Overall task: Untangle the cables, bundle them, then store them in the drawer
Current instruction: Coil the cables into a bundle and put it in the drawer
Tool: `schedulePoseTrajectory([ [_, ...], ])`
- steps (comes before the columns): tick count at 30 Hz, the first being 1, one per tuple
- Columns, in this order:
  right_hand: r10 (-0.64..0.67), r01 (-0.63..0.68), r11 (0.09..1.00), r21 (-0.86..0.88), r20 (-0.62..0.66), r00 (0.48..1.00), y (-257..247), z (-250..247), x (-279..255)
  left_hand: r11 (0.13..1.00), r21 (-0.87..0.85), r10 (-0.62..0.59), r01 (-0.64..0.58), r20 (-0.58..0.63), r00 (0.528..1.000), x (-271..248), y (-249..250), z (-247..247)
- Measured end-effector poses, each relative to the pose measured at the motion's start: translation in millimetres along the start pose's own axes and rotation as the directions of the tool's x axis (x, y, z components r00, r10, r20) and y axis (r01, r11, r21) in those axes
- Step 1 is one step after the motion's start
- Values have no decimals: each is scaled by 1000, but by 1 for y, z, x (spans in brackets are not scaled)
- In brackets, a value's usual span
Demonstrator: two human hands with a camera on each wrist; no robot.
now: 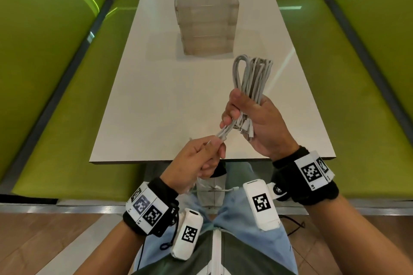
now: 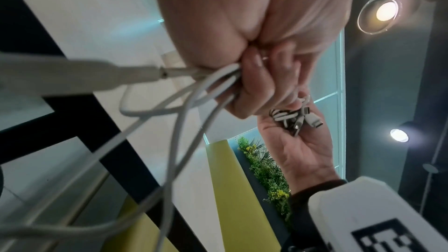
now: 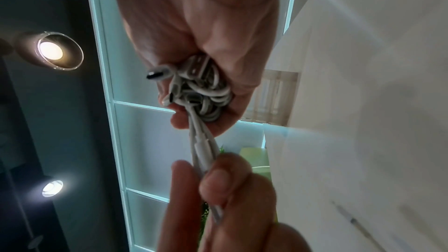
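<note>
A looped bundle of white cables [image 1: 252,78] stands upright above the near half of the table, gripped at its lower part by my right hand [image 1: 248,116]. Several plug ends [image 1: 247,129] hang against that palm; they also show in the left wrist view as plug ends [image 2: 298,118] and in the right wrist view as plug ends [image 3: 194,87]. Loose strands [image 1: 223,135] run down-left from the bundle into my left hand [image 1: 201,161], which pinches them. Below it the strands [image 2: 174,114] trail off toward my lap. The clear drawer unit [image 1: 206,18] stands further back, all drawers closed.
The white table [image 1: 156,96] runs away from me between two green benches [image 1: 55,96]. Its near edge [image 1: 212,159] lies just under my hands. A white cable end [image 1: 214,188] dangles in front of my legs below the table.
</note>
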State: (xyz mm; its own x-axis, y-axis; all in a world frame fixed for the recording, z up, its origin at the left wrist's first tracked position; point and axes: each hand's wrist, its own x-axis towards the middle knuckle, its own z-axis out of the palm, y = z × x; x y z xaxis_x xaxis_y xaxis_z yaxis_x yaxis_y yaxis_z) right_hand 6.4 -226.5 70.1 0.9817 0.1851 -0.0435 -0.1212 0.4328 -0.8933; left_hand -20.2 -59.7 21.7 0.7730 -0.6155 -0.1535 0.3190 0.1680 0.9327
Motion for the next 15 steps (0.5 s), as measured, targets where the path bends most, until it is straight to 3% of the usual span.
schedulePoseTrajectory([
  [3, 5, -4, 999, -50, 10, 1000, 0, -2, 0, 997, 26, -68, 68, -30, 997, 0, 3, -3],
  [7, -5, 7, 987, -161, 11, 1000, -3, -9, 0, 984, 145, -109, 104, 21, 994, -2, 4, -6],
  [10, -12, 10, 960, -279, -4, 1000, -6, -12, -1, 970, 216, -111, 113, -23, 994, -3, 3, -4],
  [12, 12, 10, 873, -487, 41, 999, -14, -16, -1, 968, 231, -92, 101, -48, 995, -3, 5, -4],
  [15, 278, 9, 565, -825, 200, 940, -30, -17, 1, 955, 282, -72, 91, -77, 994, 0, 10, -7],
])
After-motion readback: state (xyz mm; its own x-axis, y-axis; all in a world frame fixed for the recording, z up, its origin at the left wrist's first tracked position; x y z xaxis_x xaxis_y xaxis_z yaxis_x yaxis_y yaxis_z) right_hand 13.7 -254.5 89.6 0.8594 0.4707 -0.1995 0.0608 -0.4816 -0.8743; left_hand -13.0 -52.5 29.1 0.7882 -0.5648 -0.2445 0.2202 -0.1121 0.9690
